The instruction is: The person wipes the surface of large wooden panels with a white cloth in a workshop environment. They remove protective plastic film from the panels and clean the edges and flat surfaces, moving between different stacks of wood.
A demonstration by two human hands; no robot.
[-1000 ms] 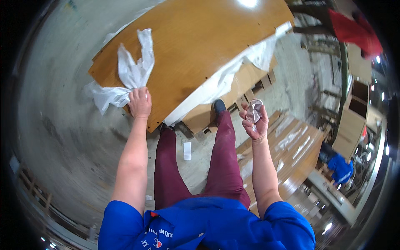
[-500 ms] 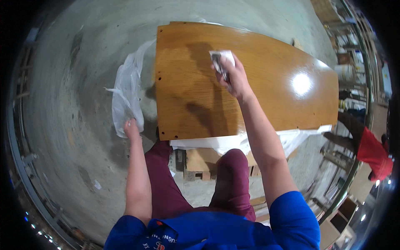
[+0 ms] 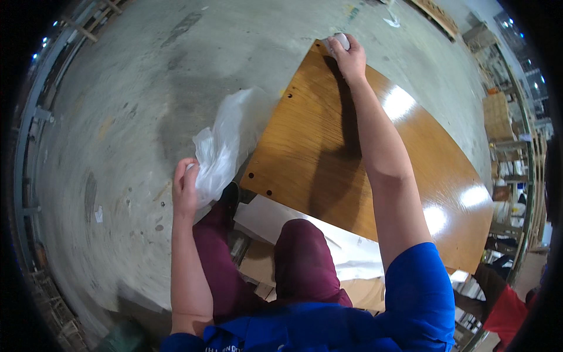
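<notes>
We see a grey, stained concrete floor [image 3: 117, 117] with a large glossy brown wooden panel [image 3: 328, 146] lying across it. Our right arm stretches fully out, the right hand [image 3: 350, 54] closed over a small whitish cloth [image 3: 338, 41] at the panel's far corner. Our left hand [image 3: 185, 188] grips a crumpled clear plastic bag [image 3: 231, 141] beside the panel's left edge.

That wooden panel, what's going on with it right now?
A person in a blue shirt leans over a glossy brown wooden panel lying flat above a concrete floor. The right hand presses a small pale wad at the panel's far corner. The left hand grips a crumpled clear plastic sheet hanging beside the panel's left edge.
</notes>
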